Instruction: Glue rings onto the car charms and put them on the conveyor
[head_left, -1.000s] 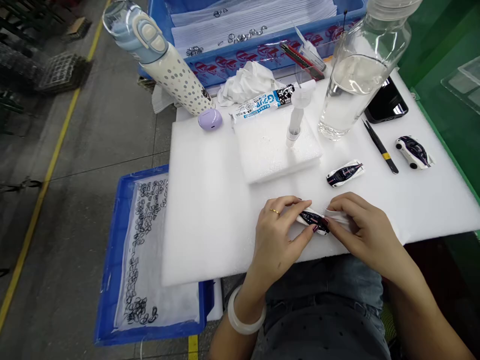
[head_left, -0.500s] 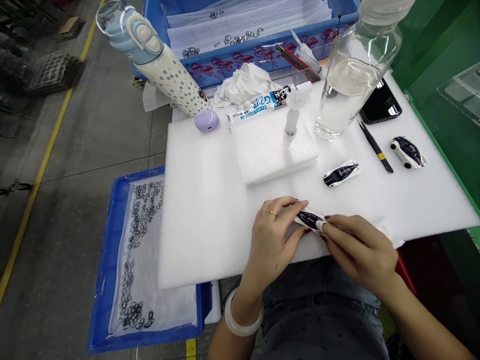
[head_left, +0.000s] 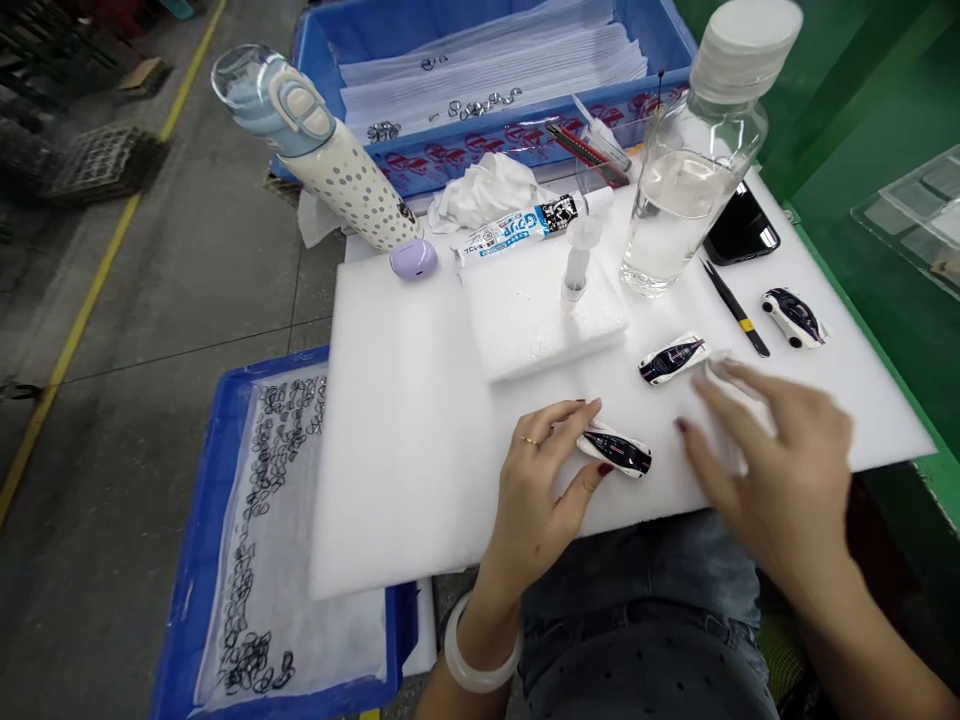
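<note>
The thumb and forefinger of the left hand [head_left: 532,500] are pinching the held car [head_left: 616,450] at its left end, and that car is sitting over the near part of the white board [head_left: 397,450], its other end pointing toward the right hand [head_left: 784,465]. The right hand, blurred, is hovering well apart from the held car with thumb and forefinger spread; a white cloth [head_left: 739,400] is showing at its fingers, though whether they are gripping it I cannot tell. A gold ring [head_left: 529,441] is circling a left finger, and a pale bangle [head_left: 480,668] is circling the left wrist. Beyond the fingers, a second car [head_left: 673,360] is lying near the cloth, and a third car [head_left: 795,318] is resting farther right, beside the tweezers [head_left: 735,308]. Behind these, a phone [head_left: 742,232] is lying near a clear bottle [head_left: 671,205] that is holding liquid. A foam block [head_left: 525,340] is lying on the board and bearing a small upright syringe [head_left: 576,270]; a glue tube [head_left: 517,232] is lying along its back edge, before crumpled tissue [head_left: 487,190]. A purple case [head_left: 413,260] is sitting near the dotted flask [head_left: 349,185]. A blue bin [head_left: 480,150] is standing behind, and lower left a blue tray [head_left: 196,510] is holding dark loops [head_left: 251,660] on white lining
</note>
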